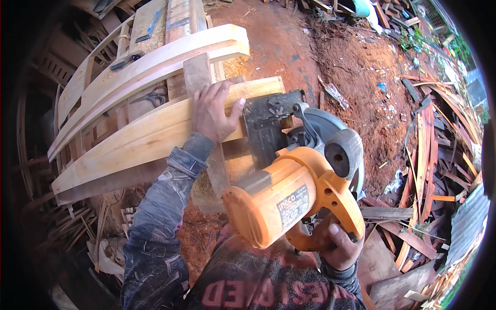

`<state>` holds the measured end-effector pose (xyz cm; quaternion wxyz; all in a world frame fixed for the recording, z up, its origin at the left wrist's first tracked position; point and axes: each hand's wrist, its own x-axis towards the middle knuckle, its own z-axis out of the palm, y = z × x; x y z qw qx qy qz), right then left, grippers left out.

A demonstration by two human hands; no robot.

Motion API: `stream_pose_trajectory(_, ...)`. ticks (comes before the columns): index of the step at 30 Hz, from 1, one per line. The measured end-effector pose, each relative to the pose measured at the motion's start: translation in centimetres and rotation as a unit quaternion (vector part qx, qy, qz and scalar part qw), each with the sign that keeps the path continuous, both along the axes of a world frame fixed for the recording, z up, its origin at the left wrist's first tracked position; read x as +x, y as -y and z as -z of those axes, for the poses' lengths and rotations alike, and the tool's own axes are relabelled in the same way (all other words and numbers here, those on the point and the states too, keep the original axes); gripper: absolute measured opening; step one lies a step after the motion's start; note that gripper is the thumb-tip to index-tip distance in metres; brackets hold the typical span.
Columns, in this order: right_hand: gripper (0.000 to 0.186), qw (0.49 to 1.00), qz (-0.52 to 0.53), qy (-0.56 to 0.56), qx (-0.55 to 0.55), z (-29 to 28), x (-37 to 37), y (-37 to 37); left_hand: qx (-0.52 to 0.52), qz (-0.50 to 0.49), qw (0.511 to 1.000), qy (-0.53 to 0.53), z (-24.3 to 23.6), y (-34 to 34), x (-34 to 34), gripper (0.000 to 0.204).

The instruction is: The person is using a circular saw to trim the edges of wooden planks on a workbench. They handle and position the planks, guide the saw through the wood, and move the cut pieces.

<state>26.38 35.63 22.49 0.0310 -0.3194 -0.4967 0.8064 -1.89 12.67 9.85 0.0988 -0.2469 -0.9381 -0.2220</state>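
Note:
My right hand (341, 245) is wrapped around the rear handle of an orange circular saw (289, 191), its thumb lying over the grip. The saw's dark base plate (263, 124) rests at the right end of a pale wooden plank (139, 137); its grey blade guard (330, 126) sits beyond that end. Whether the blade touches the wood is hidden by the saw body. My left hand (214, 111) presses on the plank just left of the base plate, fingers hooked over its far edge and thumb stretched toward the saw. A short wooden crosspiece (197, 72) lies beyond my left fingers.
Another pale plank (155, 67) runs behind, on a wooden frame. Scissors (152, 96), a dark brush-like tool (125, 62) and a blue-handled tool (150, 28) lie on the frame. Reddish soil (356, 108) spreads to the right, with scrap wood heaps (426, 155) and a corrugated sheet (467, 227).

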Motion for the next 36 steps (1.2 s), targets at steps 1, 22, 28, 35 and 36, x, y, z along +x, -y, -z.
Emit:
stream_pose_trajectory(1,0.031,1.0,0.011,-0.003,0.004,0.2,0.1,0.0,-0.005,-0.002,1.0,0.006,-0.3,-0.1,0.1,0.051)
stream_pose_trajectory(22,0.034,1.0,0.006,-0.025,-0.001,0.1,-1.6,-0.1,0.018,-0.007,1.0,-0.005,0.0,-0.1,-0.2,0.041)
stream_pose_trajectory(28,0.031,1.0,0.004,-0.015,0.013,0.1,-2.3,-0.1,0.031,-0.014,0.999,-0.008,-0.1,-0.1,-0.3,0.039)
stream_pose_trajectory(35,0.032,1.0,0.002,-0.012,0.023,-0.5,-3.7,0.1,0.029,-0.023,0.999,0.012,-0.2,0.1,-0.5,0.034)
stream_pose_trajectory(36,0.033,1.0,0.001,-0.009,0.027,-0.4,-3.9,0.1,0.029,-0.023,0.999,0.011,-0.1,0.1,-0.5,0.034)
